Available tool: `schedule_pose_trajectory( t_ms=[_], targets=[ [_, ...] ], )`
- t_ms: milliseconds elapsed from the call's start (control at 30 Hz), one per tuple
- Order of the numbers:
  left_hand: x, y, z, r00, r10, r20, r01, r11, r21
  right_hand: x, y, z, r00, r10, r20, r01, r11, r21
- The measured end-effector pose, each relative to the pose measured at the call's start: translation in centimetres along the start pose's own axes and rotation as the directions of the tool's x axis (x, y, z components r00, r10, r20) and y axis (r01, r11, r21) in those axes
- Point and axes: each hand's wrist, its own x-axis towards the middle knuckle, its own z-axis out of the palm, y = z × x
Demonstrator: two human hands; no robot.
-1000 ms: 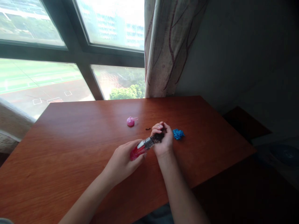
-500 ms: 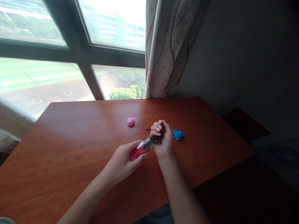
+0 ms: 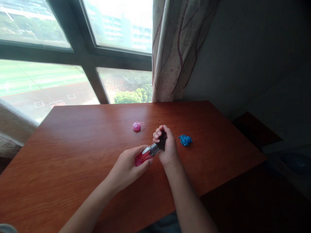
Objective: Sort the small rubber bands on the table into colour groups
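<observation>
My left hand (image 3: 126, 166) grips the lower end of a small clear bottle with pink-red liquid (image 3: 146, 154), held tilted above the wooden table (image 3: 73, 155). At the bottle's upper end my right hand (image 3: 165, 144) is closed around a dark, tangled black thing (image 3: 161, 142) at the bottle's mouth. A small blue crumpled object (image 3: 185, 139) lies on the table just right of my right hand. A round pink cap with a thin loop (image 3: 136, 126) rests farther back, left of my hands.
A large window (image 3: 73, 48) runs behind the table, with a patterned curtain (image 3: 177, 48) hanging at its right. The table's right edge drops off to a dark lower surface (image 3: 255, 129) beside the wall.
My right hand has shifted slightly left and closed tighter over the black thing. The small dark bit seen on the table beyond it is now hidden. The left hand keeps its grip.
</observation>
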Motion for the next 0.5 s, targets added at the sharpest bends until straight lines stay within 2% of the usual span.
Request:
schedule_pose_trajectory(
  t_ms=[167, 500],
  targets=[
    [-0.1, -0.09, 0.16, 1.0, 0.014, -0.025, -0.015, 0.999, -0.04, -0.17, 0.86, 0.11, 1.0, -0.026, -0.006, 0.025, 0.999, -0.048],
    [-0.07, 0.24, 0.1, 0.999, -0.033, -0.031, 0.033, 0.999, -0.015, -0.73, 0.6, 0.35, 1.0, 0.004, -0.003, -0.004, 1.0, 0.023]
  ],
)
